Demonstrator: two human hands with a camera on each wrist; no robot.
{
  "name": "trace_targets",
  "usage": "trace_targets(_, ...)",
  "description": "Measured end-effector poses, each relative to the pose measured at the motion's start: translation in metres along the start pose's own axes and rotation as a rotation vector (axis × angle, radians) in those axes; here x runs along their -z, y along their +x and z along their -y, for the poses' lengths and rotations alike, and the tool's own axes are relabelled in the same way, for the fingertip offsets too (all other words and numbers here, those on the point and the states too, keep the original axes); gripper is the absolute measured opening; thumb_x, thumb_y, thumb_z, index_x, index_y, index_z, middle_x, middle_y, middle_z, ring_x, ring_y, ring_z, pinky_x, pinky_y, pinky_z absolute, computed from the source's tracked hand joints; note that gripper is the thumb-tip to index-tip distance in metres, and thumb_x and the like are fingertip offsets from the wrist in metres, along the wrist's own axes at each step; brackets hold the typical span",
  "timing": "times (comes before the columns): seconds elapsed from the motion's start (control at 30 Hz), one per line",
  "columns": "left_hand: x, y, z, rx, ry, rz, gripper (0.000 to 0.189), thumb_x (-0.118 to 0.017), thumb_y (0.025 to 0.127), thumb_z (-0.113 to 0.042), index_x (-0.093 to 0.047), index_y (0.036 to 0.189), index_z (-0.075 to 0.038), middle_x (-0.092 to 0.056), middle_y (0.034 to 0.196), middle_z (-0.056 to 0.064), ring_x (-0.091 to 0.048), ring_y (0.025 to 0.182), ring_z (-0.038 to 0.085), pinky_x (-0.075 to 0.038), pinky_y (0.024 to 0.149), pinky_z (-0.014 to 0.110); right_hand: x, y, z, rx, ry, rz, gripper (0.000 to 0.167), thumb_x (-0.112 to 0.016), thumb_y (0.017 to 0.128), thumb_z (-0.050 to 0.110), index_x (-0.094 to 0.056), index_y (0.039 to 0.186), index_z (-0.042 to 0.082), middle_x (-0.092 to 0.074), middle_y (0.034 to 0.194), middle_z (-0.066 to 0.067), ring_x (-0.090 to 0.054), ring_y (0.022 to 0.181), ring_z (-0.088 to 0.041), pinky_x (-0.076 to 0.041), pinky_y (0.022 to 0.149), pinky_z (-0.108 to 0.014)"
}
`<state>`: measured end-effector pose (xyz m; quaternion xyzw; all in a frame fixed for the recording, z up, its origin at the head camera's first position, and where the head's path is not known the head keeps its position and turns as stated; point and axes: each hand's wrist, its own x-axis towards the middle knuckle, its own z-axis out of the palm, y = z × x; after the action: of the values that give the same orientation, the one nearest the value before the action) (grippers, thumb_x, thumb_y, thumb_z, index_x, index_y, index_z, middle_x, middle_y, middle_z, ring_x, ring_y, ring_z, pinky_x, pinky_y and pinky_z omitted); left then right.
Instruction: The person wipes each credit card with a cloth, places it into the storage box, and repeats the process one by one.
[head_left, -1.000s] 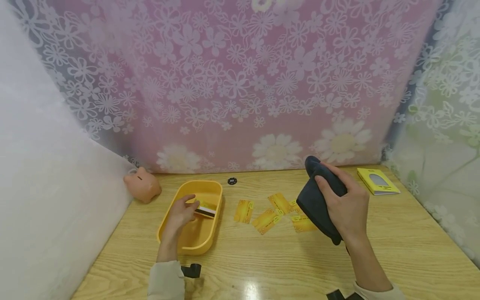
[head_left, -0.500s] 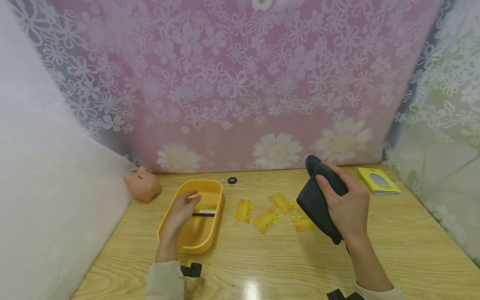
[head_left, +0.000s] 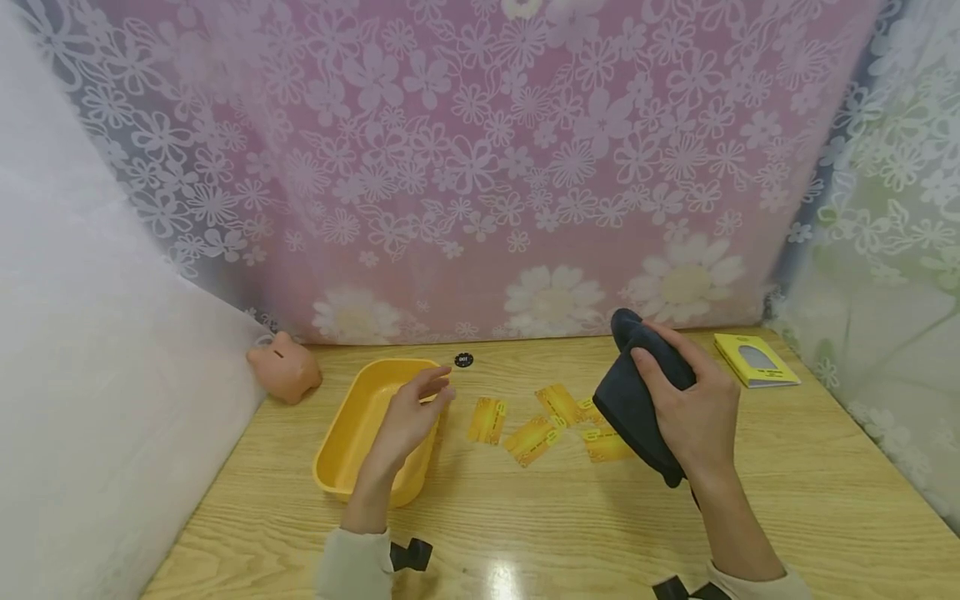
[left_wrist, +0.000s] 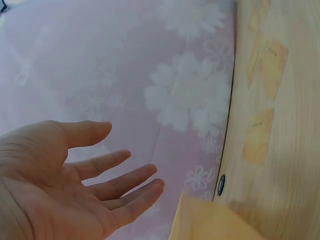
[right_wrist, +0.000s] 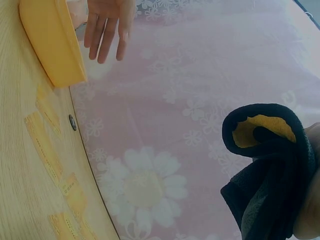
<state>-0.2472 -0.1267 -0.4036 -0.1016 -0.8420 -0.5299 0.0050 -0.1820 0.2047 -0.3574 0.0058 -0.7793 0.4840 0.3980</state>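
Observation:
My left hand point(head_left: 405, 425) hovers over the right side of a yellow plastic tray point(head_left: 356, 433), fingers loosely spread. In the left wrist view the same hand point(left_wrist: 75, 185) has its palm showing and nothing in its grasp. The hand and forearm hide part of the tray's inside. My right hand point(head_left: 697, 417) grips a dark navy folded cloth point(head_left: 637, 400) between thumb and fingers, raised above the table. Seen from the right wrist, the cloth point(right_wrist: 272, 170) curls into a roll with something yellow visible inside it.
Several orange-yellow cards point(head_left: 531, 440) lie scattered mid-table, the rightmost partly behind the cloth. A black poker chip point(head_left: 463, 360) lies near the curtain. At the left edge stands a piggy bank point(head_left: 285, 369); a yellow booklet point(head_left: 756, 361) lies at the back right.
My left hand let go of a black-striped card inside the tray, then rose and moved right to the tray's rim. The right hand and its cloth have stayed almost still.

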Motion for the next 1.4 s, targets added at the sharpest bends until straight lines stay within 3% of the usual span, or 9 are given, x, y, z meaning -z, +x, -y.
trace_targets(0.17, -0.027, 0.001, -0.002, -0.04, 0.034, 0.064, 0.046, -0.064, 0.106, -0.028, -0.057, 0.149, -0.012, -0.059, 0.144, 0.019, -0.055, 0.134, 0.041, -0.05, 0.108, 0.058, 0.006, 0.001, -0.001, 0.001, -0.002, -0.004, 0.037, -0.078, 0.096, 0.018, -0.074, 0.132, 0.024, -0.073, 0.129, -0.004, -0.061, 0.098, 0.012, -0.05, 0.077, -0.005)
trace_targets(0.4, -0.063, 0.005, 0.009, 0.004, 0.133, 0.129, 0.046, -0.062, 0.106, -0.029, -0.058, 0.145, -0.005, -0.063, 0.134, 0.024, -0.061, 0.123, 0.04, -0.055, 0.098, 0.057, 0.009, 0.002, 0.0, -0.026, 0.006, -0.013, 0.036, -0.078, 0.096, 0.02, -0.074, 0.132, 0.024, -0.071, 0.132, -0.003, -0.061, 0.103, 0.01, -0.051, 0.079, -0.006)
trace_targets(0.67, -0.083, 0.013, 0.028, 0.06, 0.175, 0.037, 0.048, -0.068, 0.101, -0.018, -0.057, 0.143, 0.003, -0.06, 0.133, 0.029, -0.059, 0.12, 0.043, -0.055, 0.095, 0.057, 0.011, 0.002, 0.002, -0.021, 0.025, -0.018, 0.035, -0.077, 0.097, 0.02, -0.075, 0.132, 0.025, -0.073, 0.125, -0.005, -0.065, 0.093, 0.006, -0.053, 0.075, -0.007)
trace_targets(0.8, -0.087, 0.019, 0.031, 0.091, 0.224, -0.001, 0.053, -0.074, 0.095, -0.014, -0.057, 0.141, 0.005, -0.056, 0.131, 0.029, -0.057, 0.115, 0.04, -0.054, 0.095, 0.055, 0.011, 0.002, 0.003, -0.02, 0.024, -0.023, 0.035, -0.077, 0.097, 0.02, -0.075, 0.131, 0.025, -0.074, 0.124, -0.005, -0.064, 0.093, 0.005, -0.052, 0.075, -0.007)
trace_targets(1.03, -0.092, 0.026, 0.034, 0.162, 0.341, -0.05, 0.061, -0.081, 0.085, -0.016, -0.056, 0.137, 0.004, -0.049, 0.125, 0.026, -0.051, 0.102, 0.032, -0.051, 0.08, 0.046, 0.01, 0.004, 0.003, 0.0, 0.027, -0.021, 0.035, -0.077, 0.097, 0.019, -0.075, 0.132, 0.025, -0.074, 0.125, -0.004, -0.064, 0.095, 0.006, -0.053, 0.076, -0.007)
trace_targets(1.23, -0.093, 0.027, 0.036, 0.131, 0.494, -0.073, 0.057, -0.085, 0.081, -0.008, -0.058, 0.129, 0.006, -0.052, 0.118, 0.025, -0.052, 0.104, 0.035, -0.054, 0.081, 0.05, 0.009, 0.003, 0.003, -0.007, 0.025, -0.016, 0.036, -0.077, 0.097, 0.019, -0.074, 0.132, 0.025, -0.073, 0.126, -0.004, -0.063, 0.097, 0.007, -0.052, 0.077, -0.007)
trace_targets(1.4, -0.092, 0.025, 0.039, 0.073, 0.493, -0.093, 0.051, -0.072, 0.081, 0.01, -0.062, 0.131, 0.005, -0.054, 0.123, 0.026, -0.052, 0.112, 0.039, -0.052, 0.091, 0.053, 0.008, 0.002, 0.004, -0.004, 0.025, -0.015, 0.036, -0.077, 0.097, 0.019, -0.074, 0.132, 0.025, -0.073, 0.126, -0.003, -0.064, 0.096, 0.007, -0.052, 0.077, -0.007)
